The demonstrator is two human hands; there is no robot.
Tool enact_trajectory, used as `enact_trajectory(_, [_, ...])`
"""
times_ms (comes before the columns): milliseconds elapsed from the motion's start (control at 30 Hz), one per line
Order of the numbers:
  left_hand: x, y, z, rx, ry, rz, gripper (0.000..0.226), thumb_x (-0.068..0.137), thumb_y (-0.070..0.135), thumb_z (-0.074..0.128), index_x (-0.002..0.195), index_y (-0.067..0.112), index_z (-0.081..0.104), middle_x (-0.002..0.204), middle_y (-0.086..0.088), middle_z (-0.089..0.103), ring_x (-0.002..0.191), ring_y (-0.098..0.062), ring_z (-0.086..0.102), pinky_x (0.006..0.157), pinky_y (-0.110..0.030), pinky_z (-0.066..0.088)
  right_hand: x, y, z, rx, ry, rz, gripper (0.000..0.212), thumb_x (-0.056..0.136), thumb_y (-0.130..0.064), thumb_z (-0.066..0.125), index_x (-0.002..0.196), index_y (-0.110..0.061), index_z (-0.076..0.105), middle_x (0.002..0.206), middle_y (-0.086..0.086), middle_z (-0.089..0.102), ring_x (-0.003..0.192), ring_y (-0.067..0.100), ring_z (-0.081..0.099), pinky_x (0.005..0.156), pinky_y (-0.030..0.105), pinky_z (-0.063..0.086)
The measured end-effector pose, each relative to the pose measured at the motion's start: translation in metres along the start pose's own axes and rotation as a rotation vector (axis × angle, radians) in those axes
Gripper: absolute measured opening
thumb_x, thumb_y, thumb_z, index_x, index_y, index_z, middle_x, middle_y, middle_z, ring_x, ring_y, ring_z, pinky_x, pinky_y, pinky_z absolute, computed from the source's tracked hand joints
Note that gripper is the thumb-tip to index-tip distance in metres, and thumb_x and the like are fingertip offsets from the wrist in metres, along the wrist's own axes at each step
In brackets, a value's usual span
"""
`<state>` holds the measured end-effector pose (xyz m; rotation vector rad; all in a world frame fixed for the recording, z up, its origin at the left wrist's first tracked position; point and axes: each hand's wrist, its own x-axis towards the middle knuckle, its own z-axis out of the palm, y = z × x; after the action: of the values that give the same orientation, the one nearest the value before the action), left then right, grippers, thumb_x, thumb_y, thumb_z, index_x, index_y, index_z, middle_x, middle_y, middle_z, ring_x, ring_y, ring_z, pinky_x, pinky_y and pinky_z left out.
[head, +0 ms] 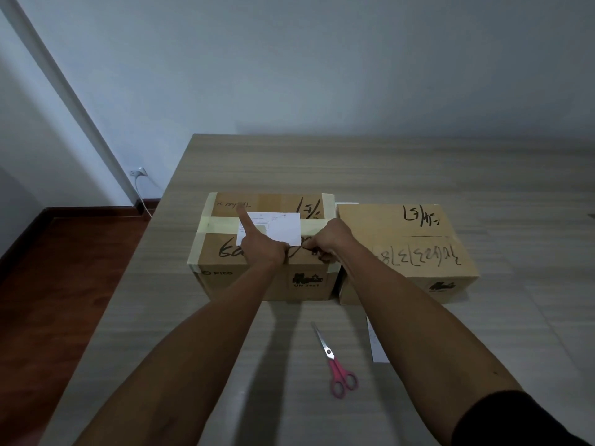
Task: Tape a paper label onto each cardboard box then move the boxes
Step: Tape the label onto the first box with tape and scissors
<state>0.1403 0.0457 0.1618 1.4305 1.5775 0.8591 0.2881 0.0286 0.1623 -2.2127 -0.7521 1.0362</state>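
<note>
Evidently the paper label (272,228) lies flat on top of the left cardboard box (264,249), across the pale tape band that seals its middle seam, so it sits roughly centred on the lid. Its long axis runs left to right, parallel to the near edge of the box, and its print looks too small to say which way it reads. The left hand (257,246) pins the sheet with a straight index finger reaching up over its left part, the other fingers folded back, probably to stop the sheet sliding. The right hand (325,241) is curled at the label's lower right corner, pinching something there, likely a tape end, though what it holds cannot be made out. The second cardboard box (409,249) stands just beside the first, on the right, with no label on it. Pink-handled scissors (335,362) lie on the table (418,169) near the person, blades pointing away, beside a spare white sheet (376,349) partly hidden by the right forearm.
</note>
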Motion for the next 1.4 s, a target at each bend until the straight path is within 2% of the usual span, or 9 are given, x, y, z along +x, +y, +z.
enact_trajectory(200, [-0.013, -0.016, -0.003, -0.066, 0.039, 0.107, 0.123, 0.08, -0.009, 0.077, 0.164, 0.032, -0.002, 0.12, -0.011, 0.063, 0.079, -0.02, 0.065, 0.075, -0.032, 0.06, -0.009, 0.018, 0.001, 0.014, 0.072, -0.168, 0.026, 0.08, -0.009, 0.078, 0.1, 0.0, 0.064, 0.09, 0.019, 0.074, 0.07, 0.029, 0.068, 0.053, 0.033, 0.054])
enact_trajectory(267, [-0.025, -0.023, -0.006, -0.111, 0.023, 0.165, 0.113, 0.087, -0.001, 0.075, 0.163, 0.031, -0.001, 0.138, -0.002, 0.056, 0.095, -0.006, 0.058, 0.077, -0.017, 0.051, -0.016, 0.032, 0.001, 0.077, 0.101, -0.271, 0.015, 0.084, -0.014, 0.074, 0.092, -0.009, 0.061, 0.085, 0.012, 0.073, 0.079, 0.027, 0.072, 0.067, 0.04, 0.059])
enact_trajectory(367, [-0.046, -0.037, -0.01, -0.2, -0.006, 0.241, 0.094, 0.095, 0.007, 0.066, 0.162, 0.026, 0.002, 0.157, -0.002, 0.042, 0.128, -0.003, 0.043, 0.1, -0.029, 0.044, -0.03, 0.051, 0.001, 0.195, 0.118, -0.388, 0.01, 0.09, -0.011, 0.067, 0.09, -0.017, 0.058, 0.091, 0.005, 0.07, 0.085, 0.02, 0.069, 0.07, 0.033, 0.056])
enact_trajectory(467, [-0.071, -0.058, -0.01, -0.216, -0.089, 0.324, 0.071, 0.102, 0.021, 0.05, 0.159, 0.023, 0.007, 0.157, -0.005, 0.036, 0.134, -0.014, 0.044, 0.11, -0.039, 0.043, -0.045, 0.065, 0.002, 0.235, 0.132, -0.48, 0.007, 0.093, -0.01, 0.065, 0.097, -0.014, 0.062, 0.093, -0.003, 0.064, 0.081, 0.009, 0.06, 0.068, 0.019, 0.048])
enact_trajectory(667, [-0.11, -0.088, -0.013, -0.167, -0.309, 0.291, 0.048, 0.112, 0.019, 0.032, 0.157, 0.019, 0.013, 0.096, 0.0, 0.055, 0.081, -0.022, 0.055, 0.07, -0.042, 0.049, -0.074, 0.1, 0.013, 0.288, 0.089, -0.489, 0.015, 0.095, -0.005, 0.059, 0.097, -0.019, 0.062, 0.092, 0.001, 0.066, 0.084, 0.017, 0.064, 0.073, 0.029, 0.053])
enact_trajectory(767, [-0.123, -0.098, -0.023, -0.13, -0.413, 0.256, 0.06, 0.11, 0.019, 0.039, 0.159, 0.023, 0.004, 0.111, -0.004, 0.055, 0.097, -0.035, 0.062, 0.084, -0.051, 0.057, -0.095, 0.112, 0.016, 0.362, -0.028, -0.38, 0.022, 0.098, -0.007, 0.056, 0.109, -0.02, 0.069, 0.105, 0.005, 0.071, 0.091, 0.018, 0.068, 0.073, 0.031, 0.052])
enact_trajectory(867, [-0.137, -0.106, -0.032, -0.092, -0.491, 0.247, 0.067, 0.11, 0.023, 0.044, 0.16, 0.023, 0.0, 0.121, 0.011, 0.049, 0.103, -0.018, 0.058, 0.097, -0.056, 0.052, -0.115, 0.12, 0.022, 0.394, -0.199, -0.262, 0.035, 0.098, -0.009, 0.049, 0.124, -0.02, 0.07, 0.121, 0.002, 0.07, 0.106, 0.018, 0.066, 0.074, 0.033, 0.056])
enact_trajectory(1000, [-0.151, -0.122, -0.039, -0.082, -0.547, 0.196, 0.071, 0.109, 0.028, 0.046, 0.162, 0.024, -0.001, 0.149, -0.011, 0.039, 0.133, -0.027, 0.049, 0.11, -0.055, 0.045, -0.134, 0.132, 0.036, 0.379, -0.279, -0.197, 0.033, 0.097, -0.01, 0.053, 0.122, -0.019, 0.071, 0.122, 0.002, 0.069, 0.107, 0.017, 0.064, 0.074, 0.031, 0.055])
enact_trajectory(1400, [-0.165, -0.141, -0.036, -0.077, -0.608, 0.131, 0.063, 0.108, 0.028, 0.05, 0.161, 0.023, 0.015, 0.146, 0.004, 0.038, 0.125, -0.017, 0.054, 0.105, -0.04, 0.047, -0.144, 0.165, 0.042, 0.27, -0.25, -0.353, 0.006, 0.094, -0.015, 0.072, 0.096, -0.011, 0.074, 0.092, 0.005, 0.077, 0.085, 0.012, 0.074, 0.068, 0.025, 0.05])
